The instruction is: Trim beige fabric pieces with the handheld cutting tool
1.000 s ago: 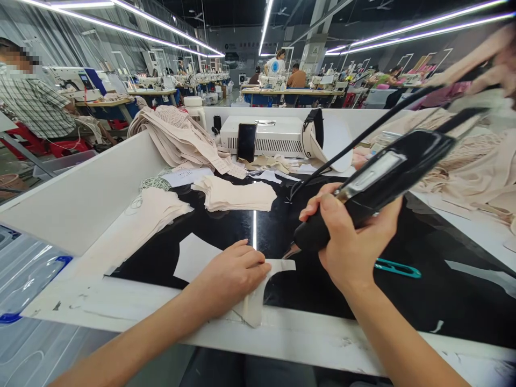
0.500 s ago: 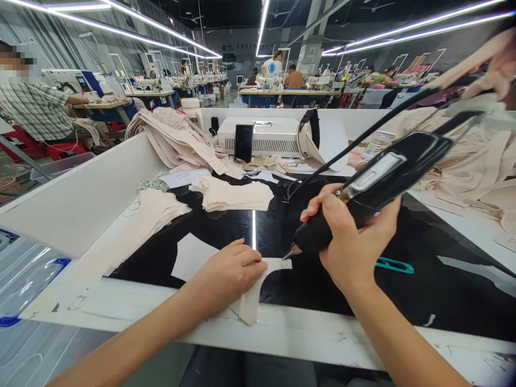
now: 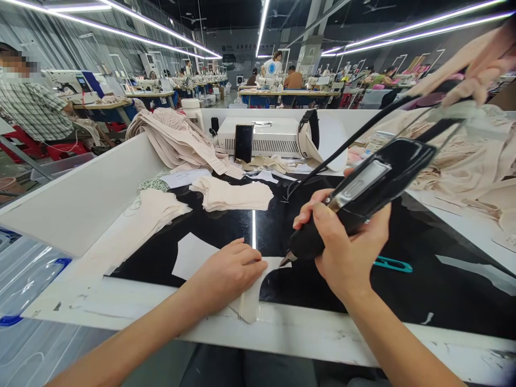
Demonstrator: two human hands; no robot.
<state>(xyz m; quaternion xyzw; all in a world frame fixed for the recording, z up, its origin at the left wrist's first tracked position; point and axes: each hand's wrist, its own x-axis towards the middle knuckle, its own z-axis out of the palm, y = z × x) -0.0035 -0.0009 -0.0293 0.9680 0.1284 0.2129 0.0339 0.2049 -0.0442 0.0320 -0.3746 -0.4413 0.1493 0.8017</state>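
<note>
My left hand [image 3: 228, 274] lies flat, fingers together, pressing a curved cream fabric piece [image 3: 250, 301] onto the black glossy table [image 3: 403, 301]. My right hand [image 3: 346, 252] grips a black corded hand tool [image 3: 363, 193]. Its metal tip touches the end of the fabric strip just right of my left fingertips. The tool's black cable runs up and to the right.
Stacks of cream fabric pieces [image 3: 231, 194] lie beyond my hands, another pile [image 3: 155, 209] at left. A white machine box [image 3: 266, 134] with a phone [image 3: 244, 142] stands at the back. Teal snips [image 3: 393, 264] lie at right. A white partition [image 3: 80, 199] borders the left.
My right hand has brought the tool's tip leftward along the fabric strip toward my left fingertips. The left hand has stayed pressed on the fabric.
</note>
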